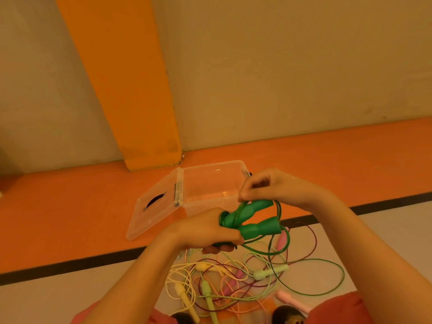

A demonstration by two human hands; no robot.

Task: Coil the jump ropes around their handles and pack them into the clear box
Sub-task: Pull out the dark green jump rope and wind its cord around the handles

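My left hand (pixel 210 230) grips the two dark green handles (pixel 252 216) of a jump rope side by side. A few turns of the green rope (pixel 278 244) wrap round them, and its free length trails down to the floor on the right. My right hand (pixel 268 188) pinches the green rope just above the upper handle. Behind the hands stands the clear box (pixel 210 183), open, its lid (pixel 152 206) folded flat to the left. Nothing shows inside the box.
On the floor below my hands lies a tangle of jump ropes (pixel 233 284) with yellow, light green and pink handles. An orange pillar (pixel 131 90) and a wall rise behind the box. My knees show at the bottom edge.
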